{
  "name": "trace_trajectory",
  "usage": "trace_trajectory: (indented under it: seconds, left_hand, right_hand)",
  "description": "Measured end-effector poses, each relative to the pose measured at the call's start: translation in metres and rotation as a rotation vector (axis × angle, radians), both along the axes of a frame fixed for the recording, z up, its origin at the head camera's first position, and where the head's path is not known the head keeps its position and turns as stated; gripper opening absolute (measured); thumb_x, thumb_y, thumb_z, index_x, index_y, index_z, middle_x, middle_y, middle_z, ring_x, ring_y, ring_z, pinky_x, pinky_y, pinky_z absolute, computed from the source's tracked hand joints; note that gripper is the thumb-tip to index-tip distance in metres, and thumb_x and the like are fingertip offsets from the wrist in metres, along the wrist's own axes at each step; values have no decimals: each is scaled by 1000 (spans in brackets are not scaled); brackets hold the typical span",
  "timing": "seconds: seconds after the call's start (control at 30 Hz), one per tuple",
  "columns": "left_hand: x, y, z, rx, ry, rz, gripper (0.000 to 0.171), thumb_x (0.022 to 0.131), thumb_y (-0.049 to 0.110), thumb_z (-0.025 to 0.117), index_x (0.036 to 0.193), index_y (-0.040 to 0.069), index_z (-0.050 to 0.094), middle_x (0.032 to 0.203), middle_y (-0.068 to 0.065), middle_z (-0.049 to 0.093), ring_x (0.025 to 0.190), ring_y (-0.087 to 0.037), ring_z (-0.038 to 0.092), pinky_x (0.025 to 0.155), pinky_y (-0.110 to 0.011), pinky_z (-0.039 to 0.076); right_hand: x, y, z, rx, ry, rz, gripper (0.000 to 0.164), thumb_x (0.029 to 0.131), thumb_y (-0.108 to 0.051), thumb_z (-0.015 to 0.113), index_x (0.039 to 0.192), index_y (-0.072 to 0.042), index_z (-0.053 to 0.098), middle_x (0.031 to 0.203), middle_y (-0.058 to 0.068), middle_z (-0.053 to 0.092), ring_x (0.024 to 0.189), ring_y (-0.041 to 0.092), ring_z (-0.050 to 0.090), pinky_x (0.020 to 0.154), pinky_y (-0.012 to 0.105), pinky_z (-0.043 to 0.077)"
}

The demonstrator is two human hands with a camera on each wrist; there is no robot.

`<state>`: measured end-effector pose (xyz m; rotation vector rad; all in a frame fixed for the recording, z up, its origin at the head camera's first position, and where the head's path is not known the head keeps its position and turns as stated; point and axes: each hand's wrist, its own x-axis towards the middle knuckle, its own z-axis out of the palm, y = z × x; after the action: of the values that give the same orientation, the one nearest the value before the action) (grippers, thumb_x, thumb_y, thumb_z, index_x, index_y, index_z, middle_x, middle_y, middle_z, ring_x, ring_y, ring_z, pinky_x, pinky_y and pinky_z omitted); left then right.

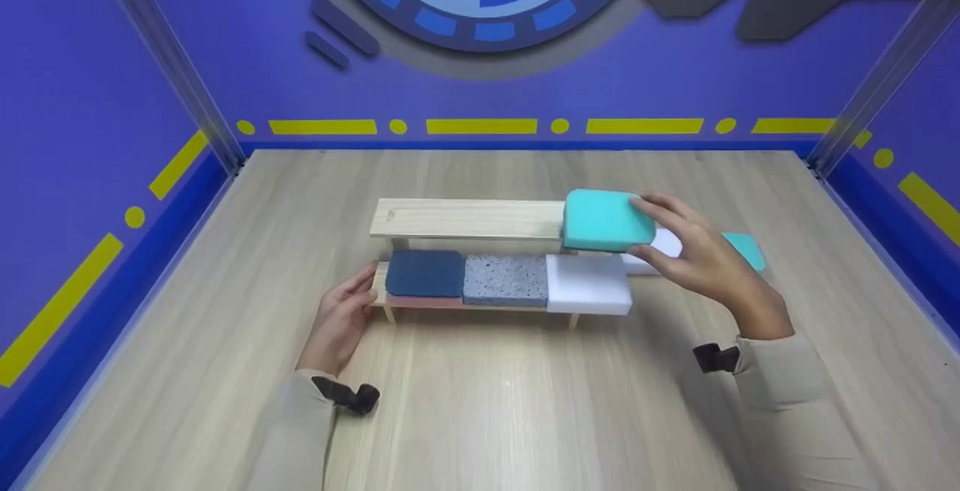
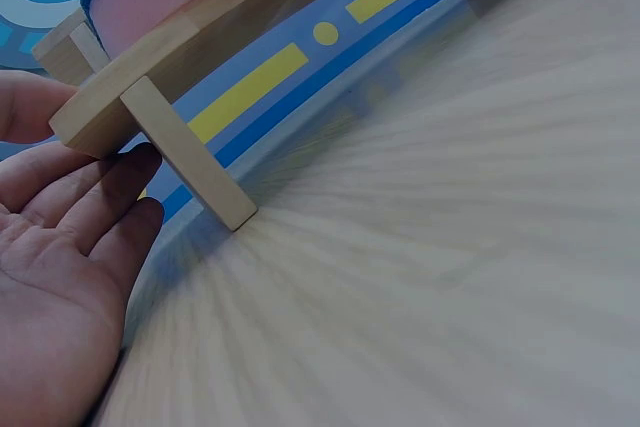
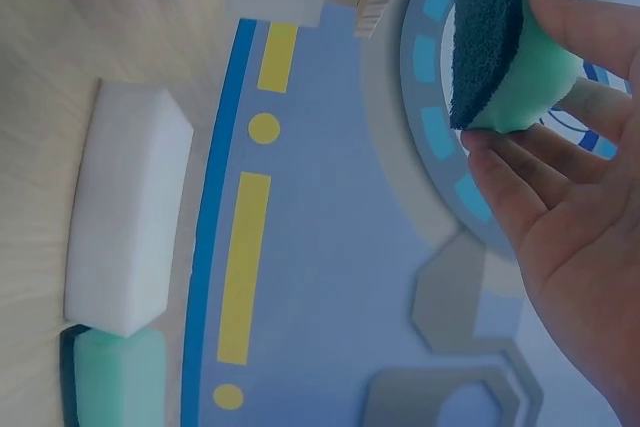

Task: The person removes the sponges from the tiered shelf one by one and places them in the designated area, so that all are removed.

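Observation:
A turquoise sponge [image 1: 604,217] with a dark scouring layer is pinched in my right hand [image 1: 697,255], at the right end of the rack's upper shelf. Whether the sponge touches that shelf, I cannot tell. My left hand [image 1: 341,322] grips the left end of the two-tier wooden rack [image 1: 465,217], thumb above and fingers beneath the lower board [image 2: 110,107]. Along the lower shelf lie a pink sponge [image 1: 425,273] with its dark scouring side up, a speckled grey block [image 1: 505,279] and a white block [image 1: 589,285] at the right end.
Behind my right hand, another white block [image 3: 130,207] and a second turquoise sponge [image 3: 122,377] lie end to end on the wooden table [image 1: 480,408]. Blue walls [image 1: 480,94] with yellow marks enclose the table at the back and sides.

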<state>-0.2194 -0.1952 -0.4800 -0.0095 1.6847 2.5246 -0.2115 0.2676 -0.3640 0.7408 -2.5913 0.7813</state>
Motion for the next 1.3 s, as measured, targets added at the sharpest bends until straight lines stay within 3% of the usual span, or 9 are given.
trace_trajectory:
  seconds: [0.2,0.53,0.67,0.7,0.8,0.87,0.93,1.2,1.3]
  left_hand:
    - [1,-1,0,-15,5,-12,58,92,-9,41,146,-12,23,156,-25,22,145,-30,23,115,-32,28]
    - [-1,0,1,4,17,7,55,92,-12,41,145,-13,25,155,-27,23,144,-33,24,94,-16,44]
    - [-1,0,1,-6,12,5,55,92,-11,41,145,-13,25,156,-25,23,145,-32,24,95,-16,44]
    - [-1,0,1,-6,11,5,56,92,-11,41,145,-13,25,156,-25,23,145,-31,24,97,-17,43]
    - [0,0,0,1,12,3,56,92,-11,41,146,-12,24,156,-24,22,145,-30,24,110,-26,35]
    - [0,0,-1,0,14,1,56,92,-11,41,146,-12,24,156,-24,22,145,-30,23,115,-33,27]
    - [0,0,0,-2,15,0,57,91,-11,41,145,-13,24,156,-25,22,145,-31,23,117,-37,23]
    - [0,0,0,-10,14,5,56,91,-11,42,145,-12,25,155,-25,24,144,-31,26,104,-22,40]
    - [0,0,0,-11,13,1,56,92,-11,41,146,-12,25,156,-25,23,145,-30,24,99,-18,42]
  right_hand:
    - [1,9,-4,8,31,-18,64,82,-10,75,140,-2,48,140,21,48,127,40,49,98,52,43]
    - [4,24,-12,7,9,-66,63,84,-11,73,140,-2,47,141,21,46,127,43,47,97,54,43]
    - [5,29,-16,-1,13,-79,62,84,-13,73,140,-4,48,141,19,47,127,41,47,105,29,41]
    - [5,30,-17,-3,13,-81,62,84,-13,73,140,-4,48,141,18,47,128,40,47,105,28,41]
    - [7,34,-21,-18,5,-86,62,85,-11,73,141,-5,48,141,18,47,129,41,46,106,32,41]
    - [8,36,-23,-27,2,-94,62,84,-10,72,141,-6,48,142,19,46,129,42,45,101,51,42]
    - [9,38,-26,-37,3,-102,62,84,-9,73,141,-5,48,142,19,46,128,44,45,96,59,41]
    - [13,48,-36,-61,29,-127,64,82,-7,74,141,-6,48,142,21,46,128,45,45,96,62,39]
    - [14,52,-39,-64,38,-142,64,82,-8,74,141,-7,48,142,20,47,128,43,45,106,43,39]
